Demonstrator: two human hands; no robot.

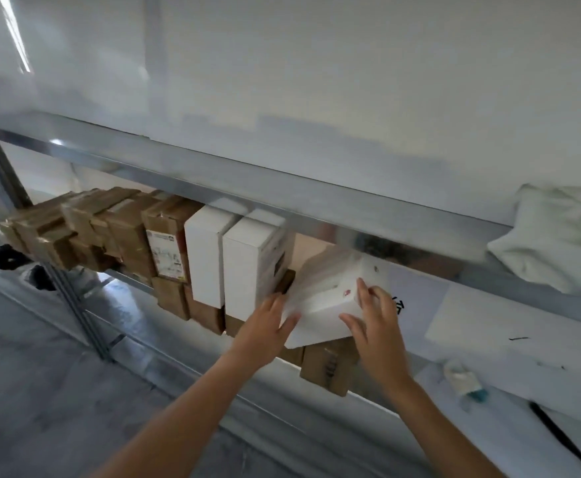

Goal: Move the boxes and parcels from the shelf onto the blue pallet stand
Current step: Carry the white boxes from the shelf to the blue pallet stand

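both hands on a tilted white box (pixel 327 298) at the shelf's (pixel 247 182) front edge. left hand (pixel 264 327) flat against its left side, fingers nearly straight. right hand (pixel 375 326) spread over its right face, fingers loosely bent. brown boxes (pixel 109 222) and upright white boxes (pixel 233 257) line the shelf to the left.

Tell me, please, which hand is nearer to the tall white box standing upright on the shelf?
Left. The left hand lies at the tall white box's lower right corner; the right hand is farther right, across the tilted white box.
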